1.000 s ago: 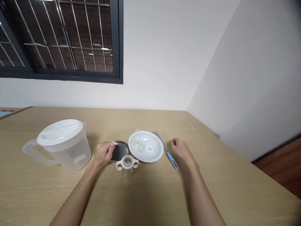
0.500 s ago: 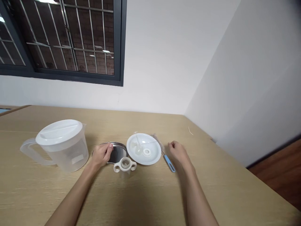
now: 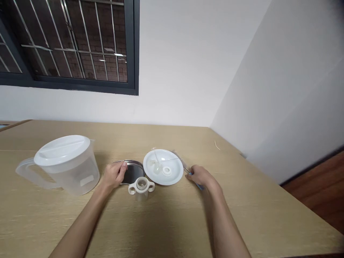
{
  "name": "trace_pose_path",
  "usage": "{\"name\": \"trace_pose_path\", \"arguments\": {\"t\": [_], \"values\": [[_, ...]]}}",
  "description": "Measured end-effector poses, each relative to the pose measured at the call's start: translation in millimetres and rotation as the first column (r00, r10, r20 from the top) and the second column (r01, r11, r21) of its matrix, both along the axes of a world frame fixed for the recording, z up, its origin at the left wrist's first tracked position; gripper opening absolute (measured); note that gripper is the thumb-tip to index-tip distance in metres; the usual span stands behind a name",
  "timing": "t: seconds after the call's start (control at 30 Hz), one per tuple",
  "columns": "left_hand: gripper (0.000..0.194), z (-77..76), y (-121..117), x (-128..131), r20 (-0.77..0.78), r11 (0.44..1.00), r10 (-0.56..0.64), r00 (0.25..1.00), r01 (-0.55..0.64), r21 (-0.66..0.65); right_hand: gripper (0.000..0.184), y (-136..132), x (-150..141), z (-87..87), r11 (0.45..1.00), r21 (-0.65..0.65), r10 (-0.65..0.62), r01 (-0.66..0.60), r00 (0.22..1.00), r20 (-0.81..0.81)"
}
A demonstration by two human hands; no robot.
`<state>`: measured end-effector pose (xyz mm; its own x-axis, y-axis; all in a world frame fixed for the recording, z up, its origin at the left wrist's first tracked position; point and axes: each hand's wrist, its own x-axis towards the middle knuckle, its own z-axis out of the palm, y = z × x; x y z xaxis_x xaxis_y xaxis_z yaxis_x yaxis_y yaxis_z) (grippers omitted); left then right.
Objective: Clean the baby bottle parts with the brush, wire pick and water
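My right hand [image 3: 201, 175] has its fingers closed on the blue handle of a bottle brush [image 3: 199, 186], which lies slanted on the table; its bristles are blurred beside the plate. My left hand [image 3: 112, 175] is curled into a loose fist at the left side of a round metal tray [image 3: 133, 174], covering part of it. A white plate [image 3: 174, 175] holds a white ring [image 3: 167, 171], a clear teat-like piece [image 3: 157, 168] and a thin straw. In front of the tray, a small clear bottle with a white two-handled collar [image 3: 142, 184] stands upright without a lid.
A large translucent pitcher [image 3: 71, 175] with a white lid stands on the left, its handle pointing left. A thin pale strip [image 3: 217, 145] lies near the right rear table edge. Behind the wooden table [image 3: 166, 222] are a white wall and a barred window [image 3: 80, 43].
My right hand has moved down and left from beside the brush onto its blue handle and closed on it. My left hand stays at the tray. The view shifts slightly.
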<state>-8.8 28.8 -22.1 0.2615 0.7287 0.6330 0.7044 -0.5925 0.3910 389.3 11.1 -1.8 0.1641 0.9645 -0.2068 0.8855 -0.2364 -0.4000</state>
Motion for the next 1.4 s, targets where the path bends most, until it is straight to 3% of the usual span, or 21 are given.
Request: {"name": "trace_pose_path", "arguments": {"t": [0.33, 0.53, 0.63, 0.73, 0.87, 0.97, 1.2, 1.4], "values": [[0.041, 0.7, -0.6, 1.7, 0.006, 1.000, 0.005, 1.000, -0.005, 0.013, 0.031, 1.9, 9.6, 5.8, 0.958, 0.212, -0.210, 0.194, 0.976, 0.059], [0.037, 5.0, -2.8, 7.4, 0.050, 1.000, -0.001, 0.999, 0.002, -0.023, 0.039, 9.5, 6.1, 5.1, 0.853, 0.377, -0.383, 0.362, 0.923, -0.019], [0.040, 21.2, -2.0, 15.7, 0.148, 0.998, 0.022, 0.989, -0.014, -0.058, 0.036, 11.6, 4.5, 5.3, 0.790, 0.446, -0.429, 0.420, 0.899, -0.087], [0.039, 52.2, 2.0, 33.9, 0.183, 0.989, 0.018, 0.983, 0.009, -0.146, 0.032, 12.2, 4.2, 6.4, 0.742, 0.494, -0.445, 0.454, 0.884, -0.144], [0.037, 94.5, 11.3, 73.3, -0.072, 0.938, -0.212, 0.975, 0.182, -0.296, 0.028, 12.2, 4.5, 7.7, 0.699, 0.548, -0.433, 0.459, 0.882, -0.186], [0.033, 106.9, 20.5, 104.4, -0.397, 0.924, -0.259, 0.881, 0.107, -0.366, 0.023, 12.1, 4.1, 7.5, 0.679, 0.574, -0.425, 0.457, 0.883, -0.200], [0.033, 89.7, 37.5, 156.0, -0.653, 0.920, -0.264, 0.710, -0.020, -0.393, 0.019, 10.9, -0.4, 7.2, 0.666, 0.607, -0.402, 0.434, 0.894, -0.197], [0.033, 84.0, 32.5, 177.1, -0.752, 0.922, -0.195, 0.630, -0.143, -0.359, 0.018, 10.0, 0.4, 9.0, 0.668, 0.607, -0.395, 0.431, 0.896, -0.202]]}}
